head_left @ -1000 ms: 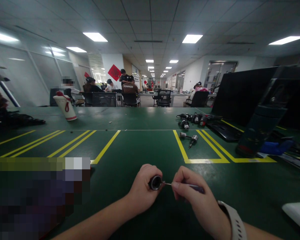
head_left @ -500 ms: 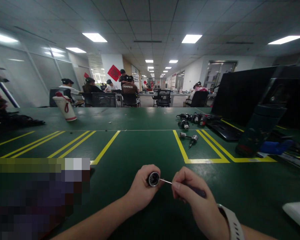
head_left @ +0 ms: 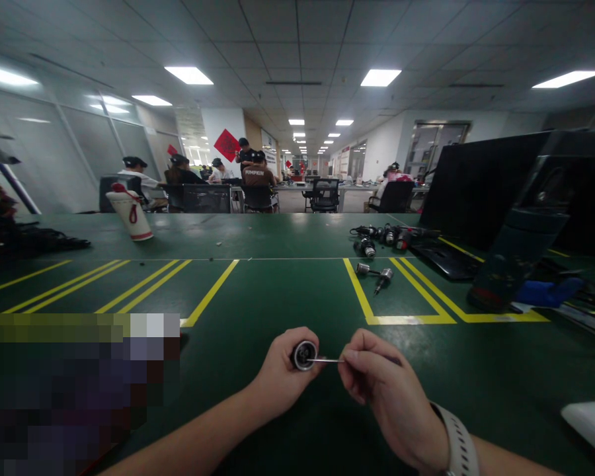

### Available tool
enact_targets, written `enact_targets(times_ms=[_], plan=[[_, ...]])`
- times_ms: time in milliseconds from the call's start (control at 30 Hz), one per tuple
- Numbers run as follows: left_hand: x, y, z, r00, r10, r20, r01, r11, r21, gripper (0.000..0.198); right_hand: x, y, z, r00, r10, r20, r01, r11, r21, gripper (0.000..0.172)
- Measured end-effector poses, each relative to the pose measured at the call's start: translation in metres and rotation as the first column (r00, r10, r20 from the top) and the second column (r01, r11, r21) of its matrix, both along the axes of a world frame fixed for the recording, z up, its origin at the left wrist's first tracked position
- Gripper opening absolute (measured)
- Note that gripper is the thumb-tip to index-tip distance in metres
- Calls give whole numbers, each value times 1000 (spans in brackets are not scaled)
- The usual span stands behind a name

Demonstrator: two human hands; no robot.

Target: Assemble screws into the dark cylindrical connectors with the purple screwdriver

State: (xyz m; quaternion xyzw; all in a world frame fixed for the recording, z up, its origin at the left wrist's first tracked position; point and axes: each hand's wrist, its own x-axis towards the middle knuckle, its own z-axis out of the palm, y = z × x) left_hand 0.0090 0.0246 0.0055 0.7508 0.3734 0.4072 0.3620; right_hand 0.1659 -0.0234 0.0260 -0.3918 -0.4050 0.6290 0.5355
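My left hand (head_left: 287, 373) is closed around a dark cylindrical housing (head_left: 304, 356), its round open end with a shiny metal rim facing me. Dark parts sit inside that opening, too small to make out. My right hand (head_left: 377, 377) pinches a screwdriver (head_left: 328, 360) with a thin metal shaft; the fingers cover most of its handle. The shaft points left, and its tip reaches over the rim into the mouth of the housing. Whether it touches anything inside I cannot tell. Both hands are above the green table (head_left: 277, 291).
Beyond my right hand lie small metal connector-like parts (head_left: 375, 272) and several dark cabled connectors (head_left: 377, 238). A dark bottle (head_left: 518, 258) and a black screen (head_left: 476, 185) stand at the right. A white cup (head_left: 133, 215) stands far left. People sit at desks further back.
My right hand has turned a little and shifted slightly left. The screwdriver shaft now lies almost level, its tip moved from the rim's right edge into the opening. The left hand is nearly still.
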Motion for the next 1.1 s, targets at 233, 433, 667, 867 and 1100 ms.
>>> enact_targets(times_ms=[233,433,667,867,1100], plan=[[0,1,-1,1000,21,8,-21,1000,-12,13,4,-4,-5,992,-35,125,14,986,165,13],[1,0,-2,999,48,-23,-48,999,-2,15,6,-4,-10,960,-79,270,-12,948,319,14],[0,1,-5,979,78,-187,-46,984,170,12,6,-14,6,742,-221,633,-138,874,466,20],[-1,1,-2,964,51,-260,9,975,224,13,9,-10,10,824,-145,548,-78,929,362,19],[-3,1,-2,967,22,-252,15,990,144,13,9,1,4,968,-45,248,9,990,142,17]])
